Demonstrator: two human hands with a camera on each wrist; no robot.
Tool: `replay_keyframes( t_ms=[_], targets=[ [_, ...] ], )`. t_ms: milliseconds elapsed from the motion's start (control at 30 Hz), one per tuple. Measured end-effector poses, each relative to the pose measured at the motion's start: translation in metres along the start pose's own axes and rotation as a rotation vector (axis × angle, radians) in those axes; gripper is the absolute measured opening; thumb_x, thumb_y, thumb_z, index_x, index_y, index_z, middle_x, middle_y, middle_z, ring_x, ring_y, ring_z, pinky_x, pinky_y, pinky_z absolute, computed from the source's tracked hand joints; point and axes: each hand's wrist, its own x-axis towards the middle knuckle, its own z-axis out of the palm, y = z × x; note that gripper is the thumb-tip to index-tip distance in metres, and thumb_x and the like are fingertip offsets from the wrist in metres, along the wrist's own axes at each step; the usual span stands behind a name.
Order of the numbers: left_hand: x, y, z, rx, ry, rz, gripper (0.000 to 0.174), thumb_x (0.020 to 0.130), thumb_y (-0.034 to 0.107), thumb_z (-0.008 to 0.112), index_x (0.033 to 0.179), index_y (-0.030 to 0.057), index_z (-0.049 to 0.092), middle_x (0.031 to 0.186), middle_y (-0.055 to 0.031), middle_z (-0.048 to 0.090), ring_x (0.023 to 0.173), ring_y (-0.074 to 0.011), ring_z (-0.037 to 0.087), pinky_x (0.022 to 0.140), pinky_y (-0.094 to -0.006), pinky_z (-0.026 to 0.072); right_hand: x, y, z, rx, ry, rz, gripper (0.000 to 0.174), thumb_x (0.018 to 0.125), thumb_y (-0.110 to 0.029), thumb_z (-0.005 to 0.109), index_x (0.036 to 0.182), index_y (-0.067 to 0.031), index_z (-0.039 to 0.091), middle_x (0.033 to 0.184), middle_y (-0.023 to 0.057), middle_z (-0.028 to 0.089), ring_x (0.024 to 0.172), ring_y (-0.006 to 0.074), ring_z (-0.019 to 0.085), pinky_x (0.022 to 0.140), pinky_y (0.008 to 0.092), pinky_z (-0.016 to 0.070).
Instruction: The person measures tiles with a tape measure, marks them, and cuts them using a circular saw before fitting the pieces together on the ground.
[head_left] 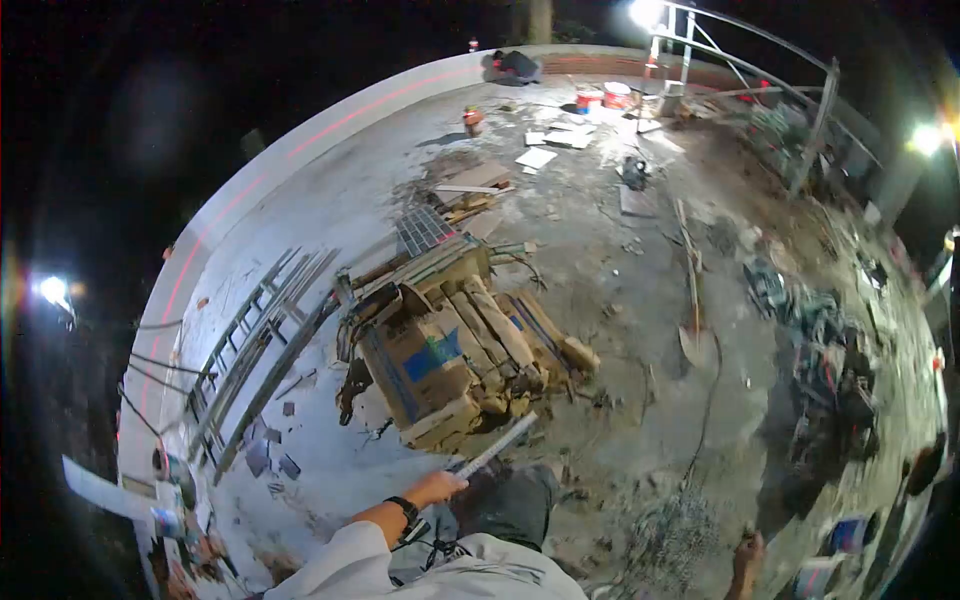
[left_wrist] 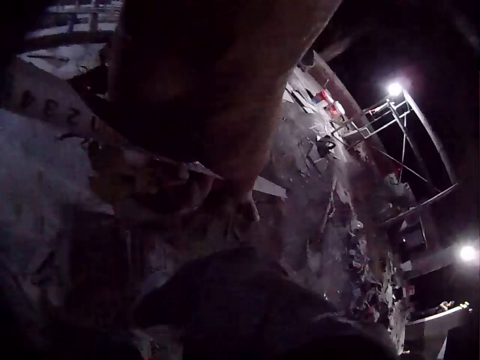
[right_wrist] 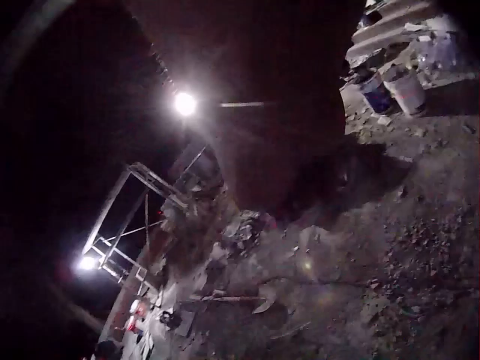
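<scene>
In the head view my left hand (head_left: 438, 488), with a dark watch at the wrist, grips one end of a flat white strip (head_left: 503, 441). The strip points forward and right, its far end beside a pile of torn cardboard boxes (head_left: 425, 350). Large printed numerals show on the strip (left_wrist: 45, 94) in the left wrist view, where the hand itself is mostly dark. My right hand (head_left: 748, 556) hangs low at the lower right, fingers loosely curled, with nothing seen in it. Only a dark silhouette of the hand shows in the right wrist view.
A ladder (head_left: 240, 335) lies left of the boxes. A shovel (head_left: 697, 345) and a cable (head_left: 710, 420) lie to the right, before heaped debris (head_left: 820, 350). At the back, a person (head_left: 515, 66) crouches by the curved low wall (head_left: 350, 108), near red-and-white buckets (head_left: 617, 96).
</scene>
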Motion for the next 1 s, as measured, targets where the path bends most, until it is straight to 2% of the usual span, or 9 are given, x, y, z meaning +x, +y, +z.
replay_keyframes(
  t_ms=[33, 200, 333, 467, 700, 767, 900, 967, 1000],
  targets=[
    [0.025, 0.002, 0.018, 0.004, 0.112, 0.099, 0.067, 0.092, 0.066, 0.052, 0.083, 0.0019, 0.070, 0.074, -0.0184, 0.068, 0.077, -0.0346, 0.068, 0.074, -0.0487, 0.0484, 0.020, -0.020, 0.007, -0.014, -0.028, -0.037, 0.026, 0.095, -0.021, 0.059, 0.107, 0.0015, 0.063, 0.075, 0.0122, 0.062, 0.060, 0.0232, 0.060, 0.058, 0.0378, 0.0504],
    [0.114, 0.082, -0.004, -0.315, -0.238, -0.117, 0.067, 0.092, 0.066, 0.054, 0.077, 0.0030, 0.070, 0.070, -0.0144, 0.068, 0.071, -0.0323, 0.067, 0.070, -0.0470, 0.0485, 0.079, -0.106, 0.087, -0.076, -0.279, -0.129, 0.026, 0.096, -0.021, 0.060, 0.109, 0.0006, 0.063, 0.076, 0.0114, 0.062, 0.061, 0.0216, 0.059, 0.058, 0.0375, 0.0497],
    [0.234, 0.109, -0.025, -0.445, -0.144, -0.129, 0.064, 0.096, 0.060, 0.054, 0.064, 0.0051, 0.058, 0.058, -0.0098, 0.054, 0.057, -0.0265, 0.055, 0.059, -0.0461, 0.0402, 0.090, -0.181, 0.149, -0.062, -0.480, -0.059, 0.025, 0.096, -0.021, 0.061, 0.110, -0.0001, 0.063, 0.078, 0.0107, 0.063, 0.061, 0.0204, 0.058, 0.058, 0.0373, 0.0492],
    [0.365, 0.210, -0.155, -0.539, -0.122, 0.056, 0.055, 0.100, 0.053, 0.054, 0.071, 0.0073, 0.050, 0.058, -0.0033, 0.033, 0.050, -0.0188, 0.034, 0.057, -0.0424, 0.0321, 0.126, -0.250, 0.167, -0.017, -0.549, 0.023, 0.025, 0.096, -0.021, 0.062, 0.112, -0.0008, 0.063, 0.079, 0.0100, 0.063, 0.062, 0.0191, 0.057, 0.057, 0.0371, 0.0487],
    [0.467, 0.320, -0.253, -0.587, -0.061, -0.092, 0.057, 0.099, 0.056, 0.055, 0.080, 0.0027, 0.060, 0.059, -0.0042, 0.034, 0.052, -0.0201, 0.037, 0.060, -0.0446, 0.0368, 0.239, -0.328, 0.187, 0.030, -0.596, 0.054, 0.025, 0.097, -0.021, 0.063, 0.114, -0.0020, 0.064, 0.082, 0.0088, 0.063, 0.063, 0.0170, 0.055, 0.057, 0.0367, 0.0478],
    [0.479, 0.326, -0.261, -0.524, -0.090, -0.112, 0.060, 0.095, 0.059, 0.057, 0.089, -0.0001, 0.065, 0.064, -0.0081, 0.050, 0.060, -0.0247, 0.052, 0.065, -0.0449, 0.0428, 0.289, -0.352, 0.194, 0.051, -0.621, 0.033, 0.025, 0.097, -0.021, 0.063, 0.115, -0.0024, 0.064, 0.082, 0.0085, 0.063, 0.063, 0.0163, 0.054, 0.056, 0.0366, 0.0475],
    [0.572, 0.192, -0.142, -0.506, -0.081, -0.314, 0.065, 0.088, 0.065, 0.061, 0.093, 0.0010, 0.070, 0.076, -0.0126, 0.066, 0.072, -0.0284, 0.064, 0.069, -0.0419, 0.0472, 0.395, -0.425, 0.208, 0.265, -0.639, -0.001, 0.025, 0.098, -0.021, 0.064, 0.113, -0.0022, 0.064, 0.081, 0.0065, 0.061, 0.062, 0.0145, 0.052, 0.055, 0.0351, 0.0458],
    [0.535, 0.234, -0.214, -0.604, -0.024, -0.376, 0.063, 0.087, 0.065, 0.062, 0.094, 0.0036, 0.072, 0.075, -0.0109, 0.067, 0.073, -0.0283, 0.065, 0.070, -0.0414, 0.0479, 0.448, -0.473, 0.213, 0.529, -0.618, 0.021, 0.024, 0.098, -0.023, 0.063, 0.109, -0.0009, 0.064, 0.075, 0.0035, 0.057, 0.060, 0.0128, 0.049, 0.053, 0.0326, 0.0431],
    [0.535, 0.227, -0.227, -0.576, -0.044, -0.414, 0.061, 0.088, 0.064, 0.061, 0.095, 0.0042, 0.073, 0.077, -0.0112, 0.068, 0.075, -0.0286, 0.066, 0.072, -0.0411, 0.0486, 0.518, -0.461, 0.235, 0.283, -0.659, 0.101, 0.027, 0.092, -0.024, 0.067, 0.105, 0.0004, 0.066, 0.076, 0.0086, 0.062, 0.063, 0.0187, 0.059, 0.058, 0.0356, 0.0493]
  ],
)
